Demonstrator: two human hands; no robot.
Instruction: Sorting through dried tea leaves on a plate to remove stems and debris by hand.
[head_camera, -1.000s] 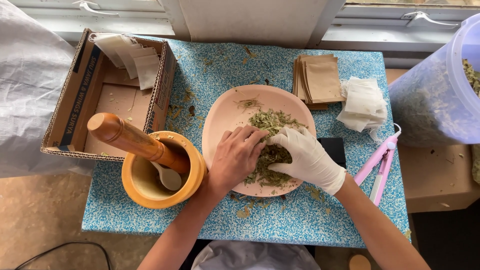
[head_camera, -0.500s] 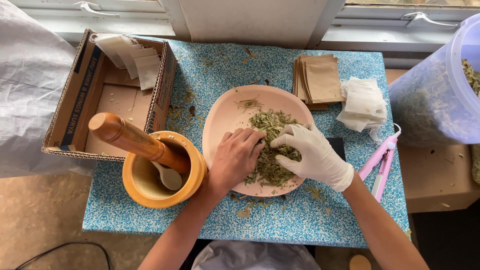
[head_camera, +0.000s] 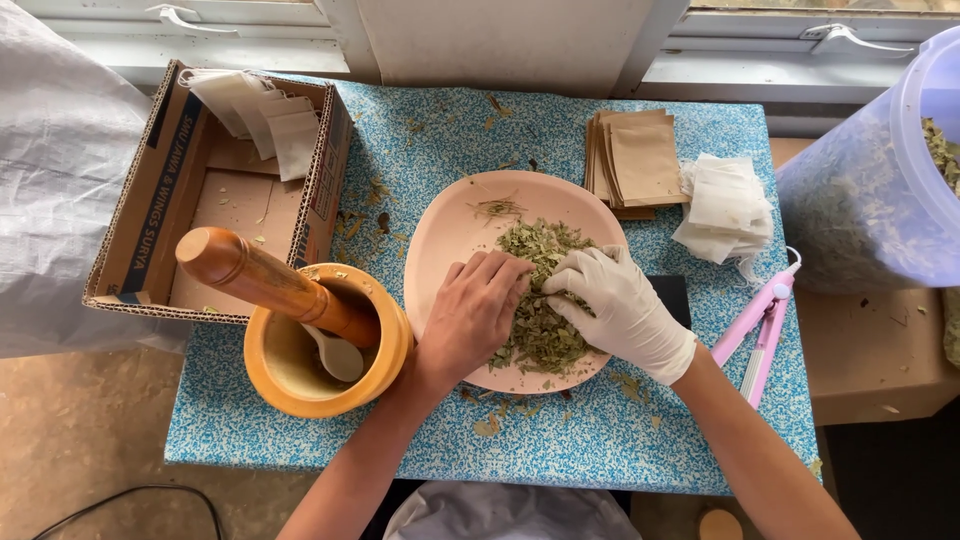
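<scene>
Dried leaves lay heaped on the pink plate, the heap running roughly from the plate's far middle toward its near rim, long axis near-to-far, slightly angled right at the near end; a small stray tuft sat apart near the far rim. Left hand, bare, lay palm down on the heap's left edge, fingers bent and close together, tips dug into the leaves; right hand, in a white glove, pressed on the right edge, fingers curled inward toward the left hand; the two likely hemmed the heap between them to keep it on the plate. Whether either hand pinched any leaves, could not tell.

Plate sat mid-counter on blue speckled cover; loose crumbs scattered around it. Mortar stood just left of the plate, pestle leaning in it, handle up toward far left; a spoon lay inside. Cardboard box with white sachets beyond; brown packets and white bags stacked far right; pink tongs near right; a clear tub of leaves off the counter's right edge.
</scene>
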